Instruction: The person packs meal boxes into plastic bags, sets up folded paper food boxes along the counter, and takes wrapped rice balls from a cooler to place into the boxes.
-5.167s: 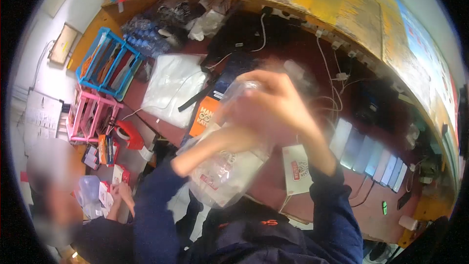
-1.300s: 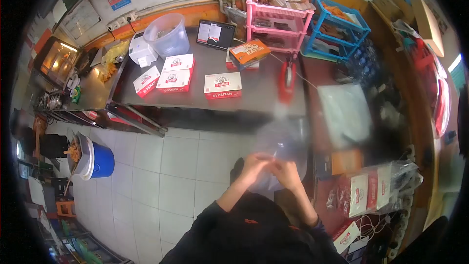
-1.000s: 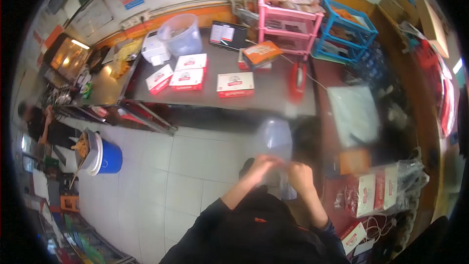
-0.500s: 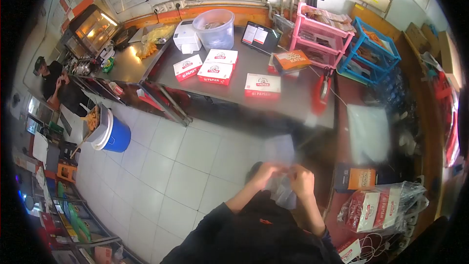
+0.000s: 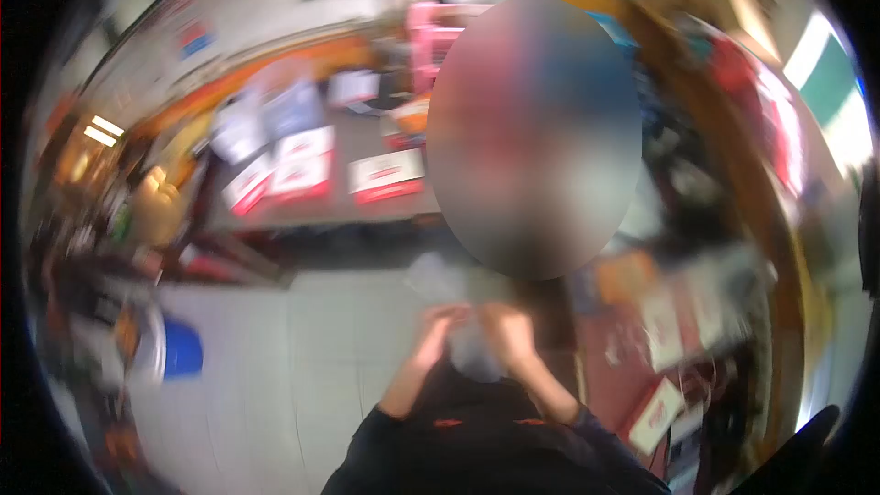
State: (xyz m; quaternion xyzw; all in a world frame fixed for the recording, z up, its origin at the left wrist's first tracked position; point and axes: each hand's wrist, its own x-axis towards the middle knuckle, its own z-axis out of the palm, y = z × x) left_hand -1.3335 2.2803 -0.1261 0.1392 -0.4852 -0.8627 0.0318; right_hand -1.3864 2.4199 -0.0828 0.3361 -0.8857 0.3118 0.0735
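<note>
In front of my body, my left hand (image 5: pixel 442 323) and my right hand (image 5: pixel 507 328) are raised close to each other, blurred by motion. Both pinch a thin, whitish, see-through plastic bag (image 5: pixel 477 357), which hangs down between them. A pale part of it also sticks out above my left hand. My fingertips are too smeared to show exactly where they grip.
A metal counter (image 5: pixel 357 215) ahead bears red-and-white food boxes (image 5: pixel 387 176). A blue bucket (image 5: pixel 183 348) stands on the tiled floor at left. More boxes (image 5: pixel 656 414) lie on the reddish surface at right. A blurred oval hides the back right.
My view has swung to the right, smearing the picture. Both hands still hold the plastic bag in front of my body. A blurred oval now covers the trays.
</note>
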